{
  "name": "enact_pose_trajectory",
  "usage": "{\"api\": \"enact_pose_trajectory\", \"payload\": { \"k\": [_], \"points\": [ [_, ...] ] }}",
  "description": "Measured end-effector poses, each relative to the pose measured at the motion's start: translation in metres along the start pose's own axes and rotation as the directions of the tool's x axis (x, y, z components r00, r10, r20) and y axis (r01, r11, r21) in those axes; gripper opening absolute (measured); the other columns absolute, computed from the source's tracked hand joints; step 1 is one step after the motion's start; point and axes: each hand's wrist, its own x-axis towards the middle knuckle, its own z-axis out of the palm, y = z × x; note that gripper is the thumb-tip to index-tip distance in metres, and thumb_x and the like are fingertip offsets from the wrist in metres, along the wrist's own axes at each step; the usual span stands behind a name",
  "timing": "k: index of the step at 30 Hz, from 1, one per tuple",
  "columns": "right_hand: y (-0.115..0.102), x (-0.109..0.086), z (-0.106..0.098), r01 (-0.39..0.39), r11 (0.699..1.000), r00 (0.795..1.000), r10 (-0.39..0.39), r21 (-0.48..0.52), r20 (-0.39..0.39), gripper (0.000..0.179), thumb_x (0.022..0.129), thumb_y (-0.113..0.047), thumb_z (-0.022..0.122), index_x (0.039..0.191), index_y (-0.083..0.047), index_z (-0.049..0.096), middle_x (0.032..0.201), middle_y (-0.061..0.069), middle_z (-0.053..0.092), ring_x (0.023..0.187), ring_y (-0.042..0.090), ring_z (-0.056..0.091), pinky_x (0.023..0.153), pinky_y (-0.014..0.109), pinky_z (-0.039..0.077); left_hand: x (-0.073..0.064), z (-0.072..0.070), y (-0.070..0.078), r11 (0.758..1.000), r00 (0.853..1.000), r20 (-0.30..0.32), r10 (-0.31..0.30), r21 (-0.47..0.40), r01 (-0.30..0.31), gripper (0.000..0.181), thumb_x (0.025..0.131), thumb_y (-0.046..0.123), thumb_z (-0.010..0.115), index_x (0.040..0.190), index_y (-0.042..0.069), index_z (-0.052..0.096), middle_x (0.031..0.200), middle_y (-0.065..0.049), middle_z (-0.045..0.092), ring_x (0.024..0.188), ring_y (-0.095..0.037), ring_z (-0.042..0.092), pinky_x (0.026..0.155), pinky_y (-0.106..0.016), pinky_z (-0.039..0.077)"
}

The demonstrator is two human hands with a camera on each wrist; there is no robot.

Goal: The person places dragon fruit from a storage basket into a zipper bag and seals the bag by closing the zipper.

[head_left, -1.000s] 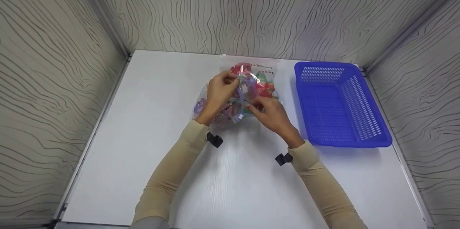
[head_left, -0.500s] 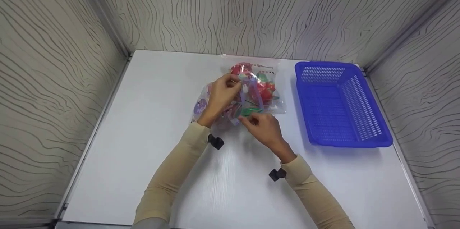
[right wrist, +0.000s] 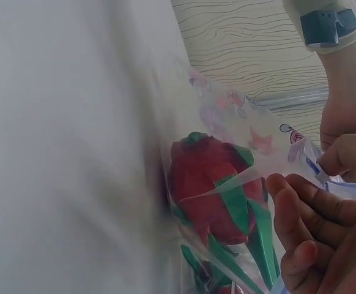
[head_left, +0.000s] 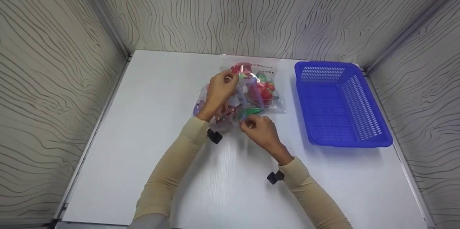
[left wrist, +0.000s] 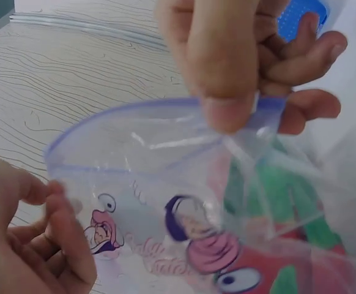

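Both hands hold a clear zip bag (head_left: 199, 106) with cartoon prints and a purple zip edge (head_left: 258, 94). My left hand (head_left: 219, 90) pinches the far end of that edge. Nearer my body, thumb and finger of my right hand (head_left: 264, 132) pinch the other end. In the left wrist view, the right hand's thumb presses on the purple strip (left wrist: 141, 105), and the bag's two sides stand apart. A red soft item with green leaf-like strips (right wrist: 211, 184) shows through clear plastic in the right wrist view.
Behind the held bag, another clear zip bag (head_left: 278, 106) lies flat on the white table (head_left: 151, 150), with red and green items (head_left: 264, 90) inside. To the right stands a blue perforated basket (head_left: 345, 143). Wood-patterned walls (head_left: 230, 13) enclose the back and sides.
My right hand has moved from the middle of the purple edge toward my body, to its near end. A green piece shows there now. My left hand has barely shifted.
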Motion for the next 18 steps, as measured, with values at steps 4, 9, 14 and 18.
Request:
{"api": "enact_pose_trajectory", "payload": {
  "k": [4,9,14,18],
  "points": [
    [0.002,-0.002,0.0,-0.009,1.0,1.0,0.009,0.006,-0.002,0.02,0.096,-0.025,0.073,0.077,-0.017,0.073,0.072,-0.004,0.071,0.063,0.008,0.06,0.061,0.03,0.052,0.009,-0.002,0.003,0.995,0.999,-0.02,0.04,0.093,-0.038,0.023,0.104,0.025,0.061,0.102,0.007,0.075,0.078,0.002,0.063,0.065,-0.009,0.053,0.056,-0.023,0.04],
    [0.004,-0.003,-0.001,-0.01,1.0,1.0,0.01,0.016,0.005,0.017,0.095,-0.025,0.073,0.081,-0.016,0.075,0.073,-0.002,0.072,0.06,0.007,0.06,0.059,0.03,0.052,0.019,0.0,0.008,0.986,0.996,0.0,0.087,0.142,-0.087,0.021,0.104,0.022,0.062,0.099,0.006,0.074,0.081,0.0,0.062,0.068,-0.01,0.051,0.058,-0.024,0.039],
    [0.005,-0.005,-0.001,-0.013,1.0,1.0,0.013,0.021,0.008,0.014,0.093,-0.023,0.074,0.082,-0.015,0.075,0.073,-0.001,0.073,0.06,0.006,0.06,0.06,0.032,0.053,0.029,0.007,0.015,0.964,0.982,0.107,0.157,0.2,-0.176,0.015,0.102,0.016,0.065,0.103,0.003,0.074,0.091,-0.006,0.068,0.079,-0.014,0.058,0.066,-0.024,0.047],
    [0.007,-0.006,-0.001,-0.008,1.0,1.0,0.008,0.016,0.004,0.014,0.093,-0.022,0.073,0.081,-0.016,0.075,0.073,-0.003,0.073,0.06,0.005,0.061,0.06,0.032,0.053,0.037,0.015,0.019,0.941,0.959,0.221,0.176,0.247,-0.23,0.017,0.102,0.012,0.063,0.113,0.003,0.072,0.109,-0.009,0.072,0.098,-0.021,0.065,0.087,-0.029,0.056]
  ]
}}
